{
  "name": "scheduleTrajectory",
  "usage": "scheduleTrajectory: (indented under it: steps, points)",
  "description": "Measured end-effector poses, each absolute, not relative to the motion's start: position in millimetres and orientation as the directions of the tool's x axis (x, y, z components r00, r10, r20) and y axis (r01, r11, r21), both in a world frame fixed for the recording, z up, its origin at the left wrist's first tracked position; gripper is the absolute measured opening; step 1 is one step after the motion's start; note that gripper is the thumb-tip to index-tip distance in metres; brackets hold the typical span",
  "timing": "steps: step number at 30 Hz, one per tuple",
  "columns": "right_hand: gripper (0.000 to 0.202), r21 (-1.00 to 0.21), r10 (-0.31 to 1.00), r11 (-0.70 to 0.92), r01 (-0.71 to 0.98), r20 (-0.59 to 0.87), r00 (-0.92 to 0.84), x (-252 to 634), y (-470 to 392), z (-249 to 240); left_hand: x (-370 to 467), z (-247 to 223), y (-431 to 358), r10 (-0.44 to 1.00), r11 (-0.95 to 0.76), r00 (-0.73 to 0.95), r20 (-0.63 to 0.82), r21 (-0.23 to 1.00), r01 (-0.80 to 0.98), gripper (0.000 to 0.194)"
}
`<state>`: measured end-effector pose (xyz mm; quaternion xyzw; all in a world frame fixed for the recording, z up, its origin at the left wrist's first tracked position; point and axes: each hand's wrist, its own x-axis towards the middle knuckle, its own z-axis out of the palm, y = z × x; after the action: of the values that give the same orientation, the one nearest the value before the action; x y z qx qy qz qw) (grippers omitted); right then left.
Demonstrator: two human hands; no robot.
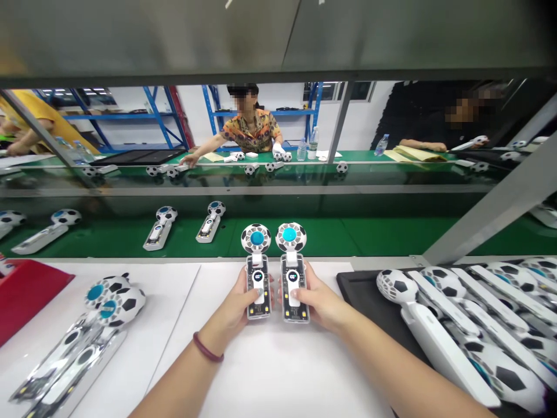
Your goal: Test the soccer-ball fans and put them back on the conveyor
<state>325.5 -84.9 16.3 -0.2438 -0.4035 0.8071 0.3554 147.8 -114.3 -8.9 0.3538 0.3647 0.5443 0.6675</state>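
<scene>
In front of me, above the white worktop, both hands hold small handheld fans with soccer-ball heads and clear-fronted bodies. My left hand is closed round the left handheld fan, its thumb on the white front strip. Likewise my right hand grips the right handheld fan, thumb on its strip. Both fans stand upright side by side, a narrow gap between them. Their round displays are lit and seem to read 100. The fan heads have blue centres. The backs of both fans are hidden.
Two more fans lie at left near a red bin. A black tray at right holds several fans. Beyond runs a green conveyor belt carrying fans. Across it a co-worker sits. A metal post slants at right.
</scene>
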Motion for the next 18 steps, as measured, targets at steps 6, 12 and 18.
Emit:
scheduleTrajectory:
  steps: [6,12,18]
  points:
    - [0.073,-0.837,0.786,-0.363,-0.409,-0.039,-0.617,327,-87,22,153,7,-119,0.992,0.084,0.119,-0.033,0.887,-0.455,0.046]
    - [0.061,-0.861,0.766,-0.229,-0.454,0.128,-0.629,332,-90,37,156,33,-131,0.977,0.02,0.201,0.075,0.901,-0.433,0.048]
    - [0.047,-0.833,0.867,-0.116,-0.54,0.181,-0.465,359,-103,87,153,87,-151,0.98,-0.16,0.043,0.192,0.906,-0.393,0.046]
